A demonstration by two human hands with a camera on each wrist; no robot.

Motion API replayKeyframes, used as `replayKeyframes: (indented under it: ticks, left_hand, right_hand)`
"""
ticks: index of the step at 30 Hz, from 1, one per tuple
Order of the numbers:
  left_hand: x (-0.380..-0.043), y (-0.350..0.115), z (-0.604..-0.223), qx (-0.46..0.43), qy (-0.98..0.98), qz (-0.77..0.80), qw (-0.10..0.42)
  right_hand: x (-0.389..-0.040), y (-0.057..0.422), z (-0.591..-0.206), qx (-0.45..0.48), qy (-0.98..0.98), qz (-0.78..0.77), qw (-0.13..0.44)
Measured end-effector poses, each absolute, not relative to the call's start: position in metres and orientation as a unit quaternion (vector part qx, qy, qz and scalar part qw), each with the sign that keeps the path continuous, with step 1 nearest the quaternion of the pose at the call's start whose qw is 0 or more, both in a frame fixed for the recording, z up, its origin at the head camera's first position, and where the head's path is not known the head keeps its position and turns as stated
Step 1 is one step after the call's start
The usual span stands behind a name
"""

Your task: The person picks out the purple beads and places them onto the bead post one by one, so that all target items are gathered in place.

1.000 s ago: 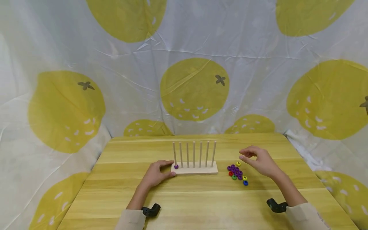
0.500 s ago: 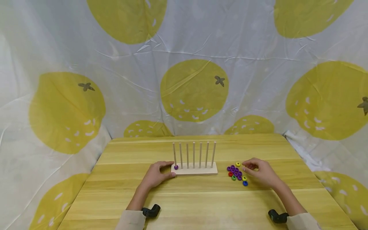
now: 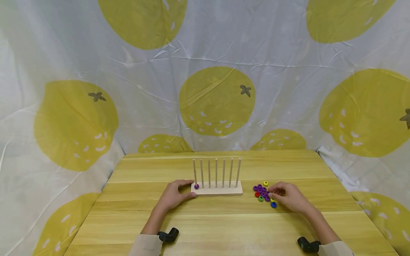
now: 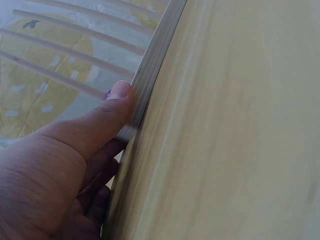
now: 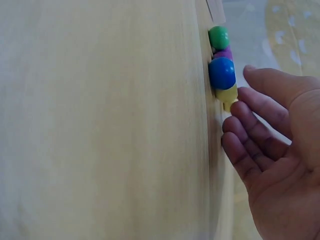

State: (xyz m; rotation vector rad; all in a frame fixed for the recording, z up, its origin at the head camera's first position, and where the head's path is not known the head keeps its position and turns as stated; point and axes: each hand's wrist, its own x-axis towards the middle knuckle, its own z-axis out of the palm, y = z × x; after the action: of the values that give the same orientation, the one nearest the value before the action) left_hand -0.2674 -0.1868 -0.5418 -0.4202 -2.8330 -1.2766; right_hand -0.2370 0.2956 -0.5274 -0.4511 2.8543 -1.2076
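Note:
A wooden peg stand [image 3: 217, 191] with several upright pegs stands mid-table, a purple bead [image 3: 196, 186] at the foot of its leftmost peg. My left hand [image 3: 174, 195] grips the stand's left end, thumb on the front edge and fingers behind. In the left wrist view the thumb presses the base edge [image 4: 156, 55]. My right hand [image 3: 289, 197] hovers at the right side of the loose beads, thumb and fingers apart. The right wrist view has a blue bead [image 5: 222, 73], a green bead [image 5: 219, 38] and a yellow bead [image 5: 227, 93] close to the fingertips; contact is unclear.
Among the loose beads are several purple beads [image 3: 263, 194], a red bead [image 3: 257, 194] and a yellow bead [image 3: 265, 184] at the back. The wooden table [image 3: 224, 227] ends at a lemon-print curtain [image 3: 217, 99].
My right hand has come down and toward me, from above and behind the beads to right beside them. The left hand keeps its hold on the peg stand.

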Motion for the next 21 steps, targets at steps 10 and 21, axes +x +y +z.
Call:
replayKeyframes:
  ticks: [10, 21]
  left_hand:
    - [-0.2682, -0.1875, -0.541, -0.132, -0.903, -0.408, 0.004]
    - [-0.2677, -0.1875, -0.5429, -0.135, -0.903, -0.408, 0.001]
  right_hand:
    - [-0.2366, 0.2926, -0.5265, -0.135, 0.912, -0.387, 0.016]
    - [-0.237, 0.2906, -0.5266, -0.142, 0.911, -0.386, 0.033]
